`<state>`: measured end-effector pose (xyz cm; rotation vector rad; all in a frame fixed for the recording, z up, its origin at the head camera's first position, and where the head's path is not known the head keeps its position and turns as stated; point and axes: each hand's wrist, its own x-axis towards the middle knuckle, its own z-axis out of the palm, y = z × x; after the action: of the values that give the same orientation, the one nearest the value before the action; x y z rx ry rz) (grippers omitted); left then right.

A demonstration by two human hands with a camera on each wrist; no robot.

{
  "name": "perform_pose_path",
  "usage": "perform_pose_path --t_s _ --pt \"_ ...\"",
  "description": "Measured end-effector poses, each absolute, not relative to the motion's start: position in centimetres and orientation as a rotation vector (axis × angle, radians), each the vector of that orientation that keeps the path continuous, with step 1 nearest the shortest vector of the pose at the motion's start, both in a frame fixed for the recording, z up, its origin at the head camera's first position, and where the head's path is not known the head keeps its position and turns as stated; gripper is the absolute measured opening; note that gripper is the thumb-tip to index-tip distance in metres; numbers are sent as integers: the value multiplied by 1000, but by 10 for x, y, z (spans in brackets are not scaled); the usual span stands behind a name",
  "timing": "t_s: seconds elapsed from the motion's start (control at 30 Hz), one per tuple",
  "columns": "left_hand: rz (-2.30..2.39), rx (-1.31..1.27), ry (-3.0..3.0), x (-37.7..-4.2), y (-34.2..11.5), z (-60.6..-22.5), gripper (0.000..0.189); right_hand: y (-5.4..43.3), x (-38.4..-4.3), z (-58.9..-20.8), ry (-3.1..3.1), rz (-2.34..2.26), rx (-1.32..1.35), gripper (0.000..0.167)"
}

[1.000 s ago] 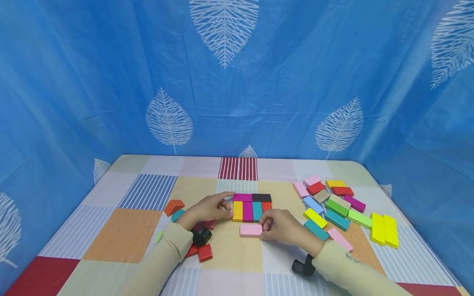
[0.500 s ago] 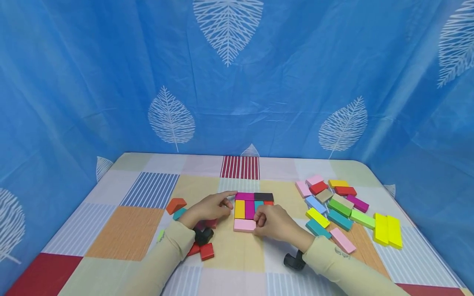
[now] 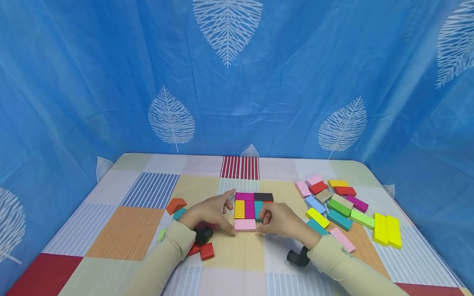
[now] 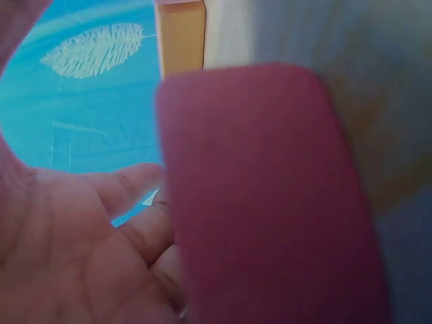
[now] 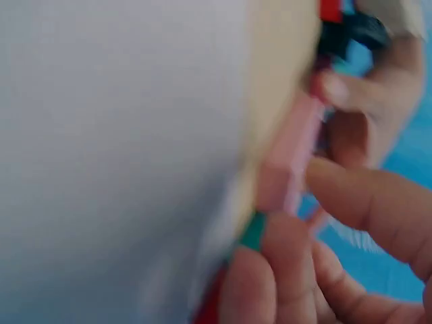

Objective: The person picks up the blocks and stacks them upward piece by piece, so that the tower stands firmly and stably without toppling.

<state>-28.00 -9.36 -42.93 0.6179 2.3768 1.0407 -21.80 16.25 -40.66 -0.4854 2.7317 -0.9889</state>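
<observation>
A pink block [image 3: 245, 225] lies crosswise along the near side of upright-looking yellow [image 3: 239, 209], magenta [image 3: 249, 209] and teal [image 3: 258, 209] blocks. A magenta block [image 3: 244, 196] and a black block [image 3: 263, 197] close the far side. My left hand [image 3: 212, 210] stands at the left of this group, thumb tip by the pink block's left end, index finger stretched toward the far magenta block. At the other end, my right hand [image 3: 280, 220] has its bent fingers and thumb right by the pink block's right end, partly hiding a red block.
Loose blocks lie at the right, including yellow ones [image 3: 380, 228], a green one [image 3: 340, 207] and a pink one [image 3: 342, 239]. Left of the group are an orange block [image 3: 175, 205] and a red block [image 3: 207, 251]. A dark red block [image 4: 263, 189] fills much of the left wrist view.
The pink block has moved up and left against the arranged blocks with my right hand, which has since drawn slightly right. My left thumb has come down to the pink block's left end.
</observation>
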Motion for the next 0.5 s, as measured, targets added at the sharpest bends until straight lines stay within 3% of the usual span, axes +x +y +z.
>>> perform_pose_path --t_s 0.23,0.5 --pt "979 614 2431 -280 -90 -433 124 217 -228 -393 2607 -1145 -474 12" --pt "938 639 2459 -278 -89 -429 124 282 -222 -381 2602 -1232 -344 25"
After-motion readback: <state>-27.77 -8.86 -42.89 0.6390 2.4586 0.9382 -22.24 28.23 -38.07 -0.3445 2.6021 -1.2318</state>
